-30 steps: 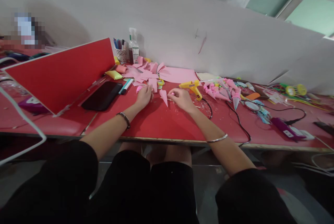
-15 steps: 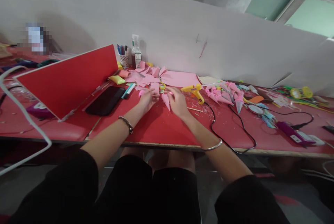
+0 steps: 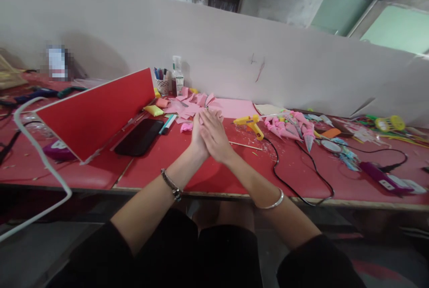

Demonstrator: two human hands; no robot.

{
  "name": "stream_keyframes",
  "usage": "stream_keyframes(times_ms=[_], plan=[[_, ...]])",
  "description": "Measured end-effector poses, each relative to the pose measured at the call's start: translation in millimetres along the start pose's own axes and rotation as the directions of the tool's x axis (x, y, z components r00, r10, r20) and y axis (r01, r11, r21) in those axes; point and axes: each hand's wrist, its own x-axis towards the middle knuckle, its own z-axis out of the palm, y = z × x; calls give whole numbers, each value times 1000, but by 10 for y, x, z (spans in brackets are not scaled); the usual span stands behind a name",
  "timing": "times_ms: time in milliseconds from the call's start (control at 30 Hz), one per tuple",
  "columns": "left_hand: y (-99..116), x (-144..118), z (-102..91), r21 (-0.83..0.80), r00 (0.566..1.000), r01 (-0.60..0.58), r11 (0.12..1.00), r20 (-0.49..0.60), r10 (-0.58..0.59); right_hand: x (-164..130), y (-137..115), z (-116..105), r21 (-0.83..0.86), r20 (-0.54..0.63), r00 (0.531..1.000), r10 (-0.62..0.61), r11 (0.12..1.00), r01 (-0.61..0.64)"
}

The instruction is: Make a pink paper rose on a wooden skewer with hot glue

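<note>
My left hand [image 3: 198, 141] and my right hand [image 3: 215, 138] are pressed palm to palm above the red tabletop, fingers stretched upward. The right hand covers much of the left. Whatever lies between the palms is hidden. Just left of the hands rests a soft pink lump of what looks like modelling clay [image 3: 186, 128]. Behind them spread folded and cut pink paper pieces [image 3: 182, 108]. On the right, a yellow glue gun [image 3: 250, 123] lies near several pink paper cones [image 3: 291, 130] with pink tops.
A red board [image 3: 100, 111] stands tilted on the left, beside a black phone [image 3: 140, 137] and markers [image 3: 168, 124]. A pen cup [image 3: 162, 83] and a bottle [image 3: 177, 78] are by the wall. The glue gun's black cord [image 3: 275, 163] loops to the front edge, left of a purple power strip [image 3: 382, 178].
My hands were apart, fingers at small pink pieces; they have come together, palm against palm. The pink lump by my left fingers now lies free. The pink cone near my right hand is no longer visible.
</note>
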Motion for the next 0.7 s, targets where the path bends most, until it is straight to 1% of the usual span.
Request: stream_keyframes(times_ms=[33, 67, 100, 133, 200, 333, 367, 400, 467, 500, 533, 600, 700], plan=[[46, -61, 20, -66, 999, 22, 998, 27, -20, 36, 15, -38, -30, 9, 999, 44, 999, -43], [96, -113, 32, -107, 997, 68, 992, 55, -63, 60, 30, -68, -53, 13, 996, 86, 995, -85], [144, -152, 35, -128, 992, 113, 985, 77, -103, 67, 40, -86, -61, 16, 995, 101, 993, -100], [185, -176, 29, -140, 989, 135, 981, 85, -124, 56, 43, -91, -66, 17, 994, 106, 992, -105], [227, -189, 6, -145, 985, 165, 976, 65, -157, -8, 25, -70, -67, 21, 997, 76, 995, -74], [153, -200, 16, -132, 983, 184, 974, 35, -180, -128, -52, -15, -89, 51, 999, -8, 996, 12], [124, -218, 35, -163, 989, 149, 975, 3, -151, -129, -57, -20, -95, 62, 998, -15, 995, 21], [99, -241, 56, -210, 991, 130, 969, -11, -135, -118, -50, -33, -102, 71, 997, -11, 995, 18], [71, -286, 87, -285, 981, 189, 940, 14, -193, -76, -1, -75, -120, 71, 997, 31, 993, -23], [68, -301, 90, -298, 975, 219, 929, 27, -221, -57, 37, -98, -129, 54, 996, 65, 990, -58], [70, -308, 85, -294, 968, 246, 924, 31, -248, -43, 79, -119, -134, 27, 995, 94, 987, -90], [81, -299, 53, -252, 964, 256, 933, 3, -264, -39, 157, -149, -127, -7, 993, 115, 985, -114], [108, -268, -3, -206, 962, 248, 947, -62, -266, -79, 210, -176, -100, 3, 998, 64, 993, -63]])
